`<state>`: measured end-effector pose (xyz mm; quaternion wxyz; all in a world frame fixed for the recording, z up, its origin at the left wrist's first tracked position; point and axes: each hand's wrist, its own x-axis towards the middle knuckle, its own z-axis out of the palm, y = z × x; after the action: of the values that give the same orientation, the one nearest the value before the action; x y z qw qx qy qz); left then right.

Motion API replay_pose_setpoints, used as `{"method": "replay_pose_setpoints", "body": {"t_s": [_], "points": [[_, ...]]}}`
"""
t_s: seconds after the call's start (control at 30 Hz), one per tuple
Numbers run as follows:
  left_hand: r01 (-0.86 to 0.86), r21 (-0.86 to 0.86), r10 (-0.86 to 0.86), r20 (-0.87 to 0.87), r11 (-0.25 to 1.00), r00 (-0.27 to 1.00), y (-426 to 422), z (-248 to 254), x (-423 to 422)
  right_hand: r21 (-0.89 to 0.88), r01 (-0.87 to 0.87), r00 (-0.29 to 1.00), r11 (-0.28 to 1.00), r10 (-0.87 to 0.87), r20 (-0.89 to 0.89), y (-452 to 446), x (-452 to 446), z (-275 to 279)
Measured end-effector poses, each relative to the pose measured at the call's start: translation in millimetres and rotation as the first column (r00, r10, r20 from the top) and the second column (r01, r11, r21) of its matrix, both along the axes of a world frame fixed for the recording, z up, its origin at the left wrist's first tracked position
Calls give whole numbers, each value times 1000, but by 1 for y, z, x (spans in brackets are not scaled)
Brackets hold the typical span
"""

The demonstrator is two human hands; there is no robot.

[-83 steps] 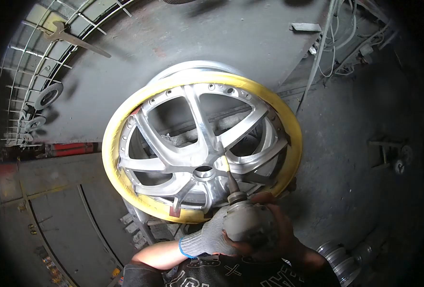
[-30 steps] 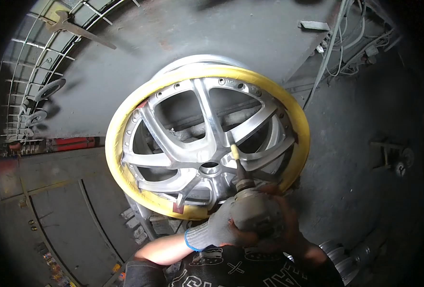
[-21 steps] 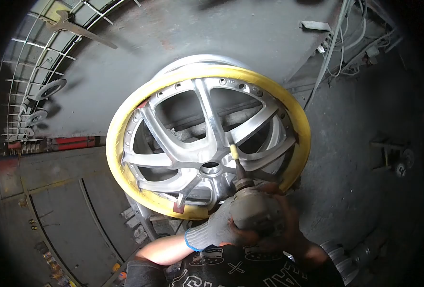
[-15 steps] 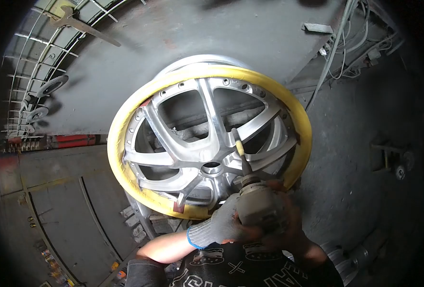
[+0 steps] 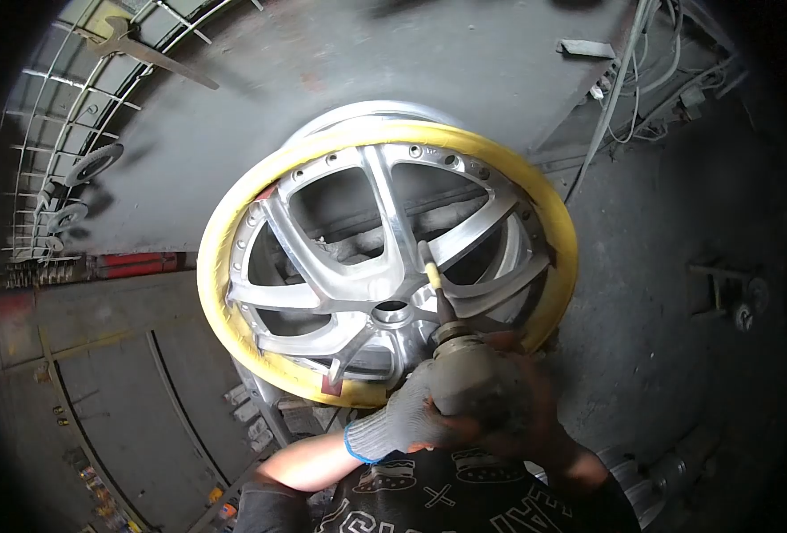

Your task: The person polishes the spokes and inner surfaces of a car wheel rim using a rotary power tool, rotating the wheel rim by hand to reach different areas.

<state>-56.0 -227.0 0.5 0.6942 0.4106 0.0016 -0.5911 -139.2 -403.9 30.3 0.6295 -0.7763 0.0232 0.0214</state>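
A bare metal wheel rim (image 5: 380,204) with several spokes stands in front of me, its outer edge wrapped in yellow tape (image 5: 560,258). I hold a power grinder (image 5: 473,382) over its lower right part. From the grinder a narrow shaft ends in a yellowish-and-grey bit (image 5: 433,274), which is at a spoke right of the hub hole. My left hand (image 5: 411,413), in a grey knit glove with a blue cuff, is closed around the tool's left side. On the other side my right hand (image 5: 535,395) grips the body, mostly in shadow.
Against the grey wall, a wire rack (image 5: 64,115) holds an open-end wrench (image 5: 144,53) and several round discs (image 5: 94,164). Cables (image 5: 620,98) hang at the upper right. A small wheeled stand (image 5: 722,293) is on the right. Below the rim, a metal support (image 5: 269,409) shows.
The grinder and both hands have shifted slightly left. Its bit has slid left and a little down along the spoke, towards the middle of the rim.
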Motion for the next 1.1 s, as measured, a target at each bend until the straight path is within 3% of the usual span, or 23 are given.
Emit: {"method": "replay_pose_setpoints", "body": {"t_s": [0.07,0.1,0.17,0.2,0.23,0.3,0.57,0.63,0.67,0.73,0.87,0.97,1.07,1.1], "points": [[30,162,4,-205,986,979,8,-47,-38,34,29,999,999,-28,-41,4,-1,-1],[-413,-43,411,-43,910,911,-2,-95,-78,114,86,994,990,-77,-83,5,-1,0],[-726,-301,765,20,618,643,-4,-94,-76,188,141,985,972,-119,-124,3,1,4],[-549,-237,566,5,802,825,0,-78,-61,115,81,994,990,-71,-87,-1,4,7],[-239,-150,247,37,959,968,3,-56,-32,39,24,998,999,-22,-56,-4,6,8],[-163,-138,172,53,977,984,4,-47,-24,23,15,998,1000,-13,-64,-3,8,7],[-100,-159,108,37,982,994,4,-37,-15,90,128,991,988,-123,-52,0,4,0],[-105,-165,110,20,981,994,6,-38,-16,-49,-68,997,996,66,-49,-6,2,-3],[-100,-176,103,11,979,995,7,-38,-16,-49,-65,997,997,63,-52,-6,3,-1],[-106,-212,103,-27,972,994,12,-38,-15,111,32,990,993,-17,-138,-3,8,6],[-386,-398,167,-484,832,859,13,-54,-20,284,143,973,948,-82,-217,1,8,4],[-338,-189,163,-601,922,782,23,-64,-18,168,31,985,985,-2,-172,0,6,3],[-285,-48,181,-669,957,721,22,-47,-11,106,81,983,991,-62,-174,4,4,3],[-130,-103,95,-289,986,952,8,-9,4,85,82,987,993,-68,-149,4,4,0]]}}
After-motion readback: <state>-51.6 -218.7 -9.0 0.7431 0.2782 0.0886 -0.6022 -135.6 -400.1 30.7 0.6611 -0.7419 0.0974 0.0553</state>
